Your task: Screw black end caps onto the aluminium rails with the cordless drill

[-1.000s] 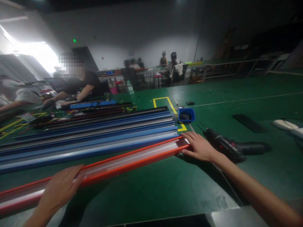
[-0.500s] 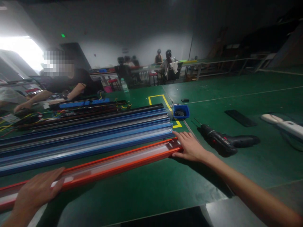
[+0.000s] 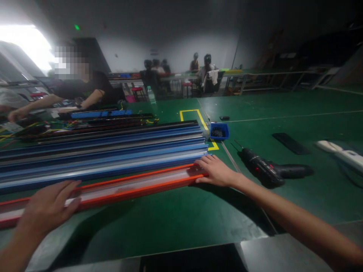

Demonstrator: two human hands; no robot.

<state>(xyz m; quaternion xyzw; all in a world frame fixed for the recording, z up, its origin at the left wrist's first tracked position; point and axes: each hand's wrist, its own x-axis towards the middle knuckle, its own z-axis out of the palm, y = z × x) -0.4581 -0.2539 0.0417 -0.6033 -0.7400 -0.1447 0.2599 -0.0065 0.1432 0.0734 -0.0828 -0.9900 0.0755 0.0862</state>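
Observation:
A long orange channel-shaped profile [image 3: 136, 186] with a pale inner strip lies across the green table in front of me. My left hand [image 3: 51, 207] wraps over it at the left, thumb on the near side and fingers on the far side. At the profile's right end, my right hand [image 3: 214, 170] grips it the same way and covers the end. Just beyond it, several blue profiles [image 3: 113, 164] lie side by side, nearly parallel. A black cordless drill [image 3: 265, 168] rests on its side to the right of my right hand, bit pointing away.
Past the profiles' right ends stands a blue bin [image 3: 219, 131] of small dark parts inside yellow tape. A flat black object [image 3: 290, 142] and a white power strip [image 3: 344, 153] lie at right. A co-worker [image 3: 85, 88] handles wiring at left; a bottle [image 3: 151, 95] stands behind.
The orange profile has shifted left along the table with both hands on it, and its right end now sits further left of the drill. The camera view has tilted slightly.

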